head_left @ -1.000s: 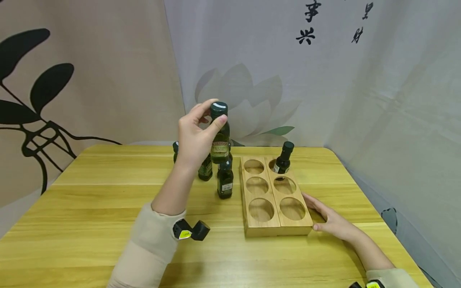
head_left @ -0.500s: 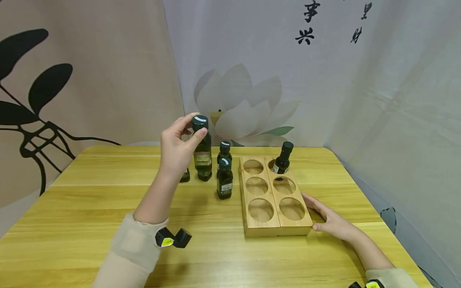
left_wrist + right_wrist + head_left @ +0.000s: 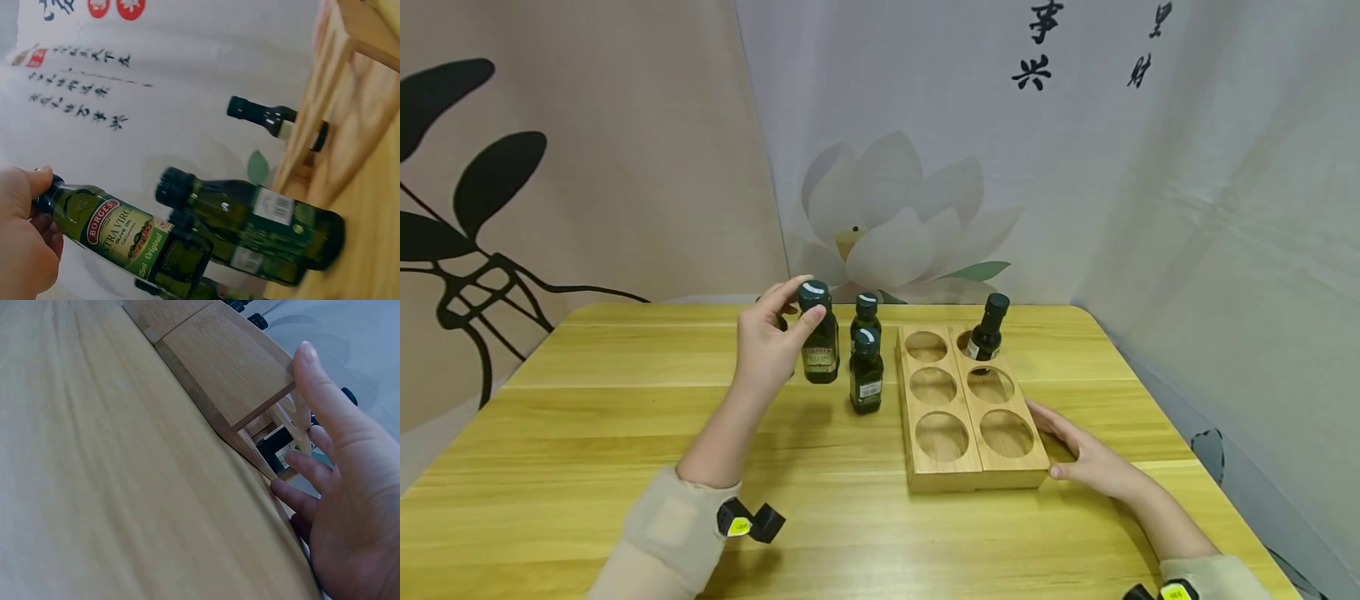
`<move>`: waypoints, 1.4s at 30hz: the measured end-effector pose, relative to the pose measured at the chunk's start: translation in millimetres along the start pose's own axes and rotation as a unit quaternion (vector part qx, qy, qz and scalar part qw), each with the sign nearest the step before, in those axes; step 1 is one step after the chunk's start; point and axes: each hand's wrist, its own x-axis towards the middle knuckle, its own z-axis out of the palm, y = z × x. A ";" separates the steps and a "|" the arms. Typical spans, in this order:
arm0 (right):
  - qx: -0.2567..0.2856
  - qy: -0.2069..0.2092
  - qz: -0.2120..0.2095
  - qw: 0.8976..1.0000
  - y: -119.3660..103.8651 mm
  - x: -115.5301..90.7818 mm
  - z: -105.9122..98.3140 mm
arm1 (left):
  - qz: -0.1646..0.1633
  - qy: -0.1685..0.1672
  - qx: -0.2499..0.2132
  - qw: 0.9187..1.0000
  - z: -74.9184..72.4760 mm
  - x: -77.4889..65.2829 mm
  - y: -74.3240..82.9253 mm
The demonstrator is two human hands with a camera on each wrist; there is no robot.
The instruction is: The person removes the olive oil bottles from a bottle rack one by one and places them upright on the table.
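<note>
My left hand (image 3: pixel 763 342) pinches a green olive oil bottle (image 3: pixel 820 354) by its dark cap, thumb and fingers on either side. In the left wrist view the bottle's label (image 3: pixel 128 234) reads Borges, with "Original" lower down. Just to its right stand two more green bottles, one nearer (image 3: pixel 867 375) and one behind (image 3: pixel 865 315). Another bottle is mostly hidden behind my left hand. My right hand (image 3: pixel 1093 458) lies at the right side of a wooden bottle rack (image 3: pixel 947 482), fingers relaxed, thumb at its front corner. A slim dark bottle (image 3: pixel 988 333) leans in the rack's back right hole.
The rack's other round holes, such as the front left hole (image 3: pixel 942 437), show bare wood inside. All stands on a yellow wooden table (image 3: pixel 820 517). Behind the table's far edge hangs a printed cloth (image 3: pixel 925 100) with a lotus and characters.
My left hand has carried the olive oil bottle left and then down, from above the other bottles to beside them. My right hand and the rack have stayed put.
</note>
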 end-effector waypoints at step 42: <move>0.002 -0.001 -0.002 1.000 -4.3 1.0 0.7 | -0.089 -0.028 0.042 0.995 0.4 -40.5 -66.2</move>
